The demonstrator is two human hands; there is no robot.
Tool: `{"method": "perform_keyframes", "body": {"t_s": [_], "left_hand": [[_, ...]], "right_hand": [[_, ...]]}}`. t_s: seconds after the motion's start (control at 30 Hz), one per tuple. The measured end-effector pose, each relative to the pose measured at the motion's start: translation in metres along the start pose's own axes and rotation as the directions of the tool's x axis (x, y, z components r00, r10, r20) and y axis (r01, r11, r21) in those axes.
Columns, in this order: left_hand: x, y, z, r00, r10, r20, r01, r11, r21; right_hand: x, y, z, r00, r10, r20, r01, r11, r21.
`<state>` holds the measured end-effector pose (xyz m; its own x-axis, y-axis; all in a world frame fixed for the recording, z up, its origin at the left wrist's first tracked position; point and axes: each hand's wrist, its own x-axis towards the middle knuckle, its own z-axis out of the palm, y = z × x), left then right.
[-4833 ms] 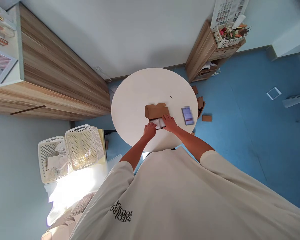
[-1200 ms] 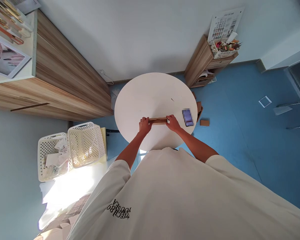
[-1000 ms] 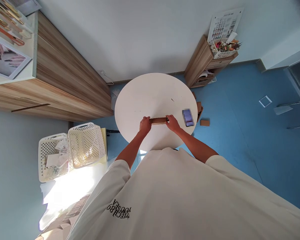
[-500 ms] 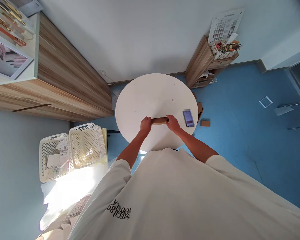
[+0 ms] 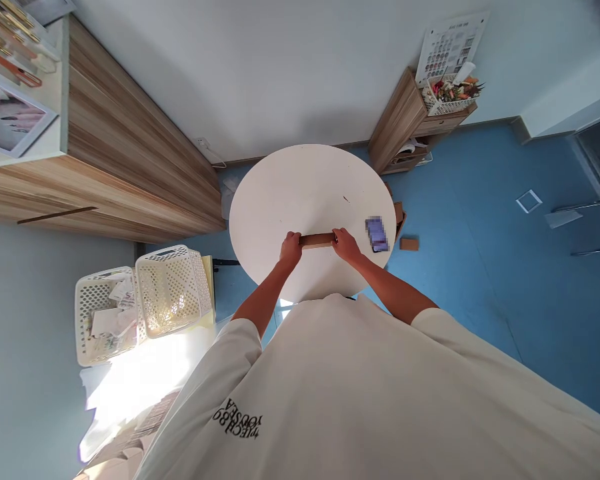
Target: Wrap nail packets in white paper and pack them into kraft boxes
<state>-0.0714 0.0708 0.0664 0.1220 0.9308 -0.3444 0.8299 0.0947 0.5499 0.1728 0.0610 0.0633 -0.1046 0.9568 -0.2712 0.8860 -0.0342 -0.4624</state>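
A small brown cardboard box (image 5: 317, 240) with its lid closed stands on the near part of a round white table (image 5: 290, 193). My left hand (image 5: 291, 249) grips the box's left end with curled fingers. At the other end my right hand (image 5: 346, 245) is closed round the box. A phone (image 5: 377, 234) lies on the table just right of my right hand.
Two white lattice baskets (image 5: 143, 300) with papers stand at the lower left. A long wooden cabinet (image 5: 105, 160) runs along the left wall. A small wooden shelf unit (image 5: 410, 127) with a basket stands behind the table. Cardboard boxes (image 5: 409, 244) lie on the blue floor at the right.
4.8 s ago the box lay open with white contents and both hands inside it. Now it is closed and held at both ends. Over the last second almost nothing has moved.
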Motion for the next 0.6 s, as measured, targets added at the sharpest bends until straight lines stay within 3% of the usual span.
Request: {"method": "perform_keyframes", "body": {"t_s": [0.23, 0.6], "left_hand": [[0.0013, -0.005, 0.0003, 1.0, 0.007, -0.009, -0.007, 0.995, -0.095], [0.0013, -0.01, -0.0024, 0.998, 0.055, -0.009, -0.056, 0.992, -0.114]], "right_hand": [[0.0026, 0.0041, 0.0018, 1.0, 0.001, 0.0, -0.001, 1.0, 0.02], [0.0024, 0.0033, 0.0014, 1.0, 0.006, -0.003, -0.006, 1.0, 0.026]]}}
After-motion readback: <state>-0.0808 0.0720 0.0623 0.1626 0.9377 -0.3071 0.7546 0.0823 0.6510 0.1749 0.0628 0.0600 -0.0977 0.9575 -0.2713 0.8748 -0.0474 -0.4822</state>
